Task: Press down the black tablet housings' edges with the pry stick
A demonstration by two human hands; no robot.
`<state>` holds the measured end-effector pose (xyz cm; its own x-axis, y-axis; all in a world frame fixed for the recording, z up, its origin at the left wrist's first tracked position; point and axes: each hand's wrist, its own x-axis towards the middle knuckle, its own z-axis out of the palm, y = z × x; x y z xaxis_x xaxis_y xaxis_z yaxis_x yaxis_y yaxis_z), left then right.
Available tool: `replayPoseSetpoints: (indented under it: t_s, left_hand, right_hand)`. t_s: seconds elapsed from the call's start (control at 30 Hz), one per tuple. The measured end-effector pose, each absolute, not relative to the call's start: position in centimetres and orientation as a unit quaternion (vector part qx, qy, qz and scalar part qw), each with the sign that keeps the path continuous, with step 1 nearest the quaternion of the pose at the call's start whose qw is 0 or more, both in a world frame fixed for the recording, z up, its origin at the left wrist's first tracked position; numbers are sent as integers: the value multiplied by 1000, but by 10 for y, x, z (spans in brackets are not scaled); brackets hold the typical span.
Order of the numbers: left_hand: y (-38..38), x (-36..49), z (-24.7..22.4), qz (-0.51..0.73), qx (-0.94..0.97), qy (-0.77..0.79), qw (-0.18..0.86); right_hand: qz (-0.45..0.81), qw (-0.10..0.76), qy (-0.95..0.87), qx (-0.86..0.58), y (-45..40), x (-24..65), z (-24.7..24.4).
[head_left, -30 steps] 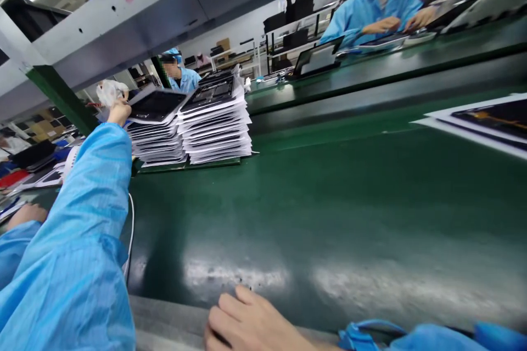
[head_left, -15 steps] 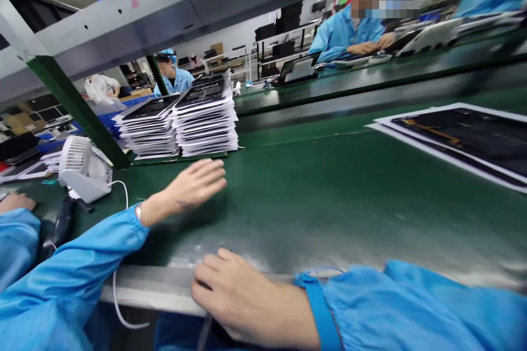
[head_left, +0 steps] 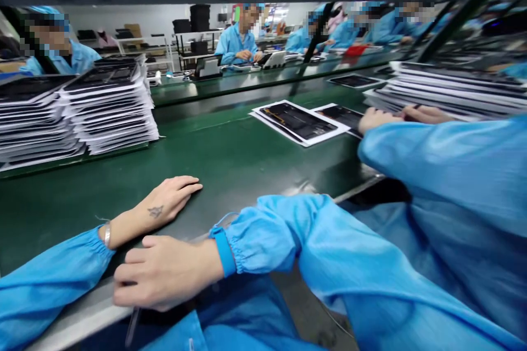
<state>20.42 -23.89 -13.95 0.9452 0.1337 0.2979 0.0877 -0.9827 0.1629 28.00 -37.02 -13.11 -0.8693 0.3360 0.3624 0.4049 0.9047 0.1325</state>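
A slim, blurred rod [head_left: 132, 327] shows below the curled right hand [head_left: 164, 274] at the near edge of the glossy green desk [head_left: 230, 162]; I can't tell if it's gripped. The left hand [head_left: 169, 204] lies straight-fingered over the surface. Farther right, a flat black rectangular panel [head_left: 302, 122], orange-streaked, sits on white paper [head_left: 341, 128].

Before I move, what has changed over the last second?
The left hand let go of the black panel atop the left stack and drew back beside the right hand; the view swung right. Unchanged: the right hand at the green workbench's edge, both stacks standing.
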Motion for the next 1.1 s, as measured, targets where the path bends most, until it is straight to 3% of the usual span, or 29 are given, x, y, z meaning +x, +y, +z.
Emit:
replayPoseSetpoints:
  t_s: [0.8,1.1]
  left_hand:
    - [-236,202,-151,151,986,57,48]
    - [-239,201,-144,159,985,50,40]
  right_hand:
    - [-224,91,-946,-216,-372,281,-112]
    - [-241,103,-940,-219,-377,282,-110]
